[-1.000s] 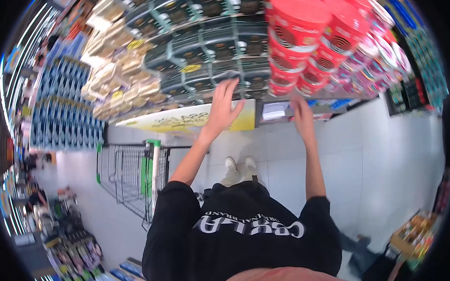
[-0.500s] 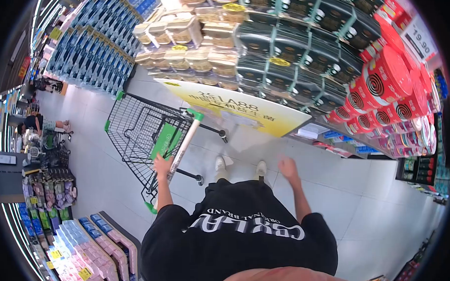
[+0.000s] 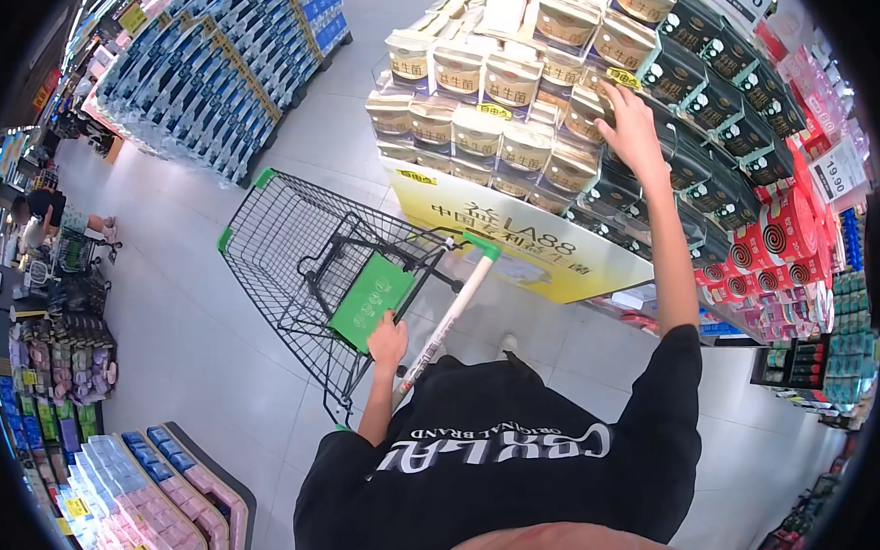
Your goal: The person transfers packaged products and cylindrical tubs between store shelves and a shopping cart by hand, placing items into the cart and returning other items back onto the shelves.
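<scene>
My left hand [image 3: 389,341] is loosely closed at the edge of the green panel [image 3: 371,299] of a black wire shopping cart [image 3: 303,251]. Its wrist is beside the cart's white handle [image 3: 444,323]. My right hand [image 3: 633,128] is raised over stacked packs, fingers apart, with nothing held. Under and around it are cream and gold packs [image 3: 525,148] on its left and dark green packs [image 3: 686,160] on its right. Whether its fingertips touch a pack, I cannot tell. The cart's basket holds nothing visible.
A yellow and white display board [image 3: 516,238] fronts the stack. Red tubs [image 3: 770,239] stand at the right, beside a price sign [image 3: 837,171]. Blue stacked goods [image 3: 191,90] are at the upper left, pink packs [image 3: 143,499] at the lower left. A person [image 3: 50,206] is at the far left.
My right hand has risen from low by my side to the stacked packs. The view has shifted closer to the display, and the cart with my left hand appears further right.
</scene>
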